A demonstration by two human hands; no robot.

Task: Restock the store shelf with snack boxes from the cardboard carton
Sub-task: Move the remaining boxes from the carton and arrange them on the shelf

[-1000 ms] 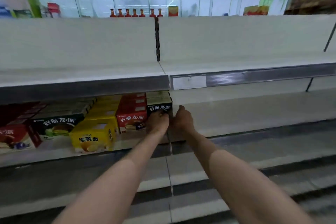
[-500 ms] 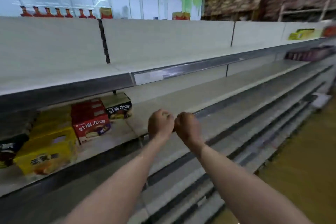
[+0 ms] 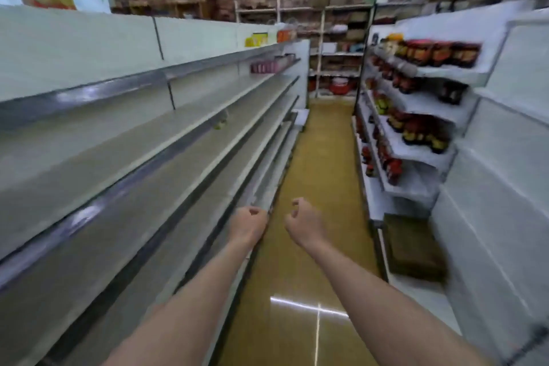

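The head view looks down the aisle. Both forearms reach forward at mid-height. My left hand (image 3: 249, 223) hovers over the front edges of the long grey shelf unit (image 3: 148, 142) on the left, fingers curled in, holding nothing. My right hand (image 3: 305, 224) is a hand's width to its right over the floor, also curled and empty. A blurred brown cardboard carton (image 3: 414, 246) sits low on the right-hand shelving. The snack boxes are out of view.
Right-hand white shelves (image 3: 421, 104) carry dark and red packaged goods. Pink packs (image 3: 264, 67) and yellow boxes (image 3: 256, 39) sit far down the left unit. The yellow-brown aisle floor (image 3: 315, 163) runs to back shelving against a brick wall (image 3: 335, 47).
The view has swung right, from the shelf with snack boxes to down the aisle. Both hands left the boxes, drew back and moved slightly apart, still curled and empty.
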